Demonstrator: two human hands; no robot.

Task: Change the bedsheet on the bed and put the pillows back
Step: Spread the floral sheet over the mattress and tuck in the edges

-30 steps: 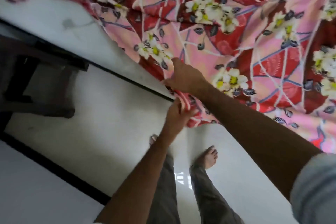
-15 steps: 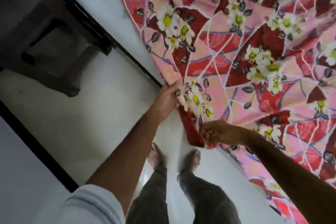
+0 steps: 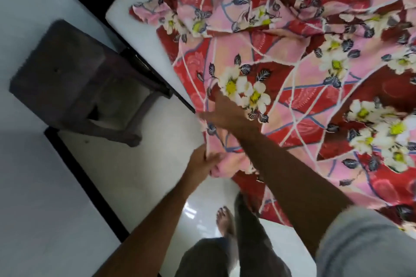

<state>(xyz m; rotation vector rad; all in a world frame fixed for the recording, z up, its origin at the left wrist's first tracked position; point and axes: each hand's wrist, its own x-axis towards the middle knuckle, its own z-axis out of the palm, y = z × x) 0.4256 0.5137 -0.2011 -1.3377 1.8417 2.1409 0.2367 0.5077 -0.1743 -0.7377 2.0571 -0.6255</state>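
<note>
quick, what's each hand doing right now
Left hand: grips the hanging edge of the floral bedsheet.
Right hand: lies on the bedsheet at the mattress edge, blurred; whether it grips cannot be told.

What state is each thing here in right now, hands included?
Bedsheet: rumpled, partly spread, edge hanging over the side.
Mattress: white corner uncovered.
Left hand: grips the sheet's hanging edge.
Right hand: rests on the sheet, fingers straight.
Stool: upright beside the bed.
</note>
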